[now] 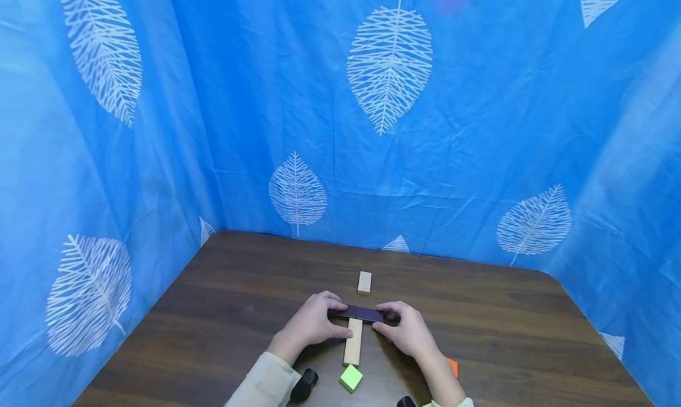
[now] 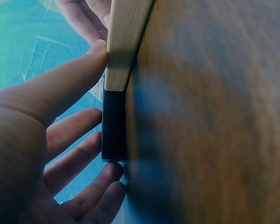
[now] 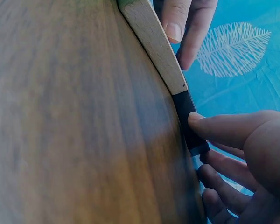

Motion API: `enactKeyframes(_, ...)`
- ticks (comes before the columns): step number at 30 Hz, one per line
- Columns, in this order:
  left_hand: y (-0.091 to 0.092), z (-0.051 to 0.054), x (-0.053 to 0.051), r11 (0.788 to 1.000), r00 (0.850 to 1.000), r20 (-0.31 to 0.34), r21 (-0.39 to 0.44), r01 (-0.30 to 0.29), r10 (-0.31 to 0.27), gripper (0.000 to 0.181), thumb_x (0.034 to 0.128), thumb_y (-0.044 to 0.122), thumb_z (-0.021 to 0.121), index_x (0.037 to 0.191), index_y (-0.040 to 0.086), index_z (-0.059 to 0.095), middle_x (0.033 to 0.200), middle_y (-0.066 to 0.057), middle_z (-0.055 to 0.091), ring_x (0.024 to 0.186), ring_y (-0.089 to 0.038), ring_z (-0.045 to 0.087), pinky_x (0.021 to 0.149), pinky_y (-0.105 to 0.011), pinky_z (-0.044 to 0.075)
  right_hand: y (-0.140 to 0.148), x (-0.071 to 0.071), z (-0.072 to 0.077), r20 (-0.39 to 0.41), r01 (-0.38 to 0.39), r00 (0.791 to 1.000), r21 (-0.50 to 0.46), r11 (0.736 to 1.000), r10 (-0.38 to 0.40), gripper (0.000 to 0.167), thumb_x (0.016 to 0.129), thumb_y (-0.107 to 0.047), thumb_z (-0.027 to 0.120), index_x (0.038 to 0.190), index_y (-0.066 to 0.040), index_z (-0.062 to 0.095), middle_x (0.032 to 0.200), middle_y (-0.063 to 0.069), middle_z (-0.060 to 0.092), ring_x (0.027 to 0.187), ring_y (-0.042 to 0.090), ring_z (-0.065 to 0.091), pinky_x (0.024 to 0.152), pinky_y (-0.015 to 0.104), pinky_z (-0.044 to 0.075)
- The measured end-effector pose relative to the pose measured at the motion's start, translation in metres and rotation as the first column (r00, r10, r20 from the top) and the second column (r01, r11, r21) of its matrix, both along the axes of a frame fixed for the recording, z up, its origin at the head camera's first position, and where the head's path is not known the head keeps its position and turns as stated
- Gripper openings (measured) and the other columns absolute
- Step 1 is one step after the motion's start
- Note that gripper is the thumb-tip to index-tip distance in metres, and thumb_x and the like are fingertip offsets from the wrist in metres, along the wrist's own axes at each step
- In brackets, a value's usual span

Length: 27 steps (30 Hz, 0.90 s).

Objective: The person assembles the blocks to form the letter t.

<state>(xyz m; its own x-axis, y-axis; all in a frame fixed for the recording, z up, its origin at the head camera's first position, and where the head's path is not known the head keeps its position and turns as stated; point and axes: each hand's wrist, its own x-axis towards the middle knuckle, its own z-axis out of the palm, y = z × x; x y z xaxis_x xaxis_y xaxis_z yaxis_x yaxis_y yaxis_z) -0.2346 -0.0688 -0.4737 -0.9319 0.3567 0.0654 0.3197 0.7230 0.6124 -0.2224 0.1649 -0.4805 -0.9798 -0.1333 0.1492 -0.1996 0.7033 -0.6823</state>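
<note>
Your right hand (image 1: pixel 407 330): thumb and fingers pinching the right dark block (image 1: pixel 370 315). Your left hand (image 1: pixel 315 322): thumb touching the light plank (image 1: pixel 353 345), fingers at the left dark block (image 1: pixel 349 312); whether gripping, cannot tell. Apparently done: dark blocks end to end between your hands, plank meeting their near side. Apparently unplaced: light block (image 1: pixel 364 282), beyond your grip; green cube (image 1: pixel 351 378), nearer you, contact with plank unclear; orange piece (image 1: pixel 453 367), partly behind your right forearm (image 1: pixel 438 374). Containers: none seen.
</note>
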Motion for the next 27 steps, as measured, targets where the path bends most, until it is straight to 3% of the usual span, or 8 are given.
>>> enactKeyframes(6,0.001,-0.001,0.002,1.0,1.0,0.014,0.005,-0.002,0.002,0.053,0.0747,0.041,0.09,0.117,0.011,0.076,0.124,-0.006,0.061,0.118,-0.032,0.054,0.098,-0.05,0.046,0.01,0.003,0.01,0.055,0.027,0.998,-0.021,0.999,-0.026,0.036,0.083,-0.02,0.085,0.116,-0.012,0.074,0.109,0.004,0.068,0.096,0.023,0.065,0.083,0.048,0.053)
enactKeyframes(13,0.002,0.0,0.003,1.0,1.0,0.014,0.017,0.001,-0.001,0.053,0.075,0.04,0.09,0.117,0.01,0.076,0.125,-0.007,0.061,0.119,-0.033,0.053,0.099,-0.05,0.045,0.033,0.01,0.037,0.139,0.015,0.99,-0.012,1.0,-0.013,0.036,0.081,-0.022,0.086,0.113,-0.011,0.075,0.111,0.005,0.07,0.096,0.023,0.066,0.081,0.047,0.055)
enactKeyframes(17,0.002,0.0,0.004,1.0,1.0,0.027,0.022,-0.002,0.001,0.053,0.0755,0.04,0.089,0.118,0.01,0.076,0.127,-0.007,0.06,0.121,-0.034,0.052,0.1,-0.051,0.045,0.05,0.019,0.052,0.206,-0.007,0.979,0.015,1.0,0.004,0.04,0.079,-0.023,0.088,0.115,-0.011,0.074,0.115,0.006,0.069,0.102,0.028,0.065,0.085,0.052,0.053)
enactKeyframes(23,0.0,0.001,0.004,1.0,1.0,0.022,0.029,0.0,0.0,0.053,0.0753,0.039,0.089,0.117,0.01,0.076,0.126,-0.007,0.06,0.121,-0.034,0.052,0.1,-0.051,0.044,0.073,0.034,0.056,0.252,-0.094,0.965,0.054,0.994,0.077,0.051,0.071,-0.025,0.093,0.117,-0.013,0.073,0.118,0.005,0.068,0.109,0.034,0.061,0.088,0.057,0.05)
enactKeyframes(27,-0.002,0.001,0.003,1.0,1.0,0.009,0.031,0.006,-0.006,0.052,0.0752,0.038,0.09,0.117,0.009,0.076,0.125,-0.007,0.06,0.12,-0.034,0.052,0.099,-0.051,0.045,0.084,0.04,0.054,0.293,-0.062,0.956,0.085,0.994,0.034,0.055,0.066,-0.022,0.096,0.115,-0.015,0.074,0.118,0.003,0.067,0.109,0.033,0.06,0.088,0.057,0.05)
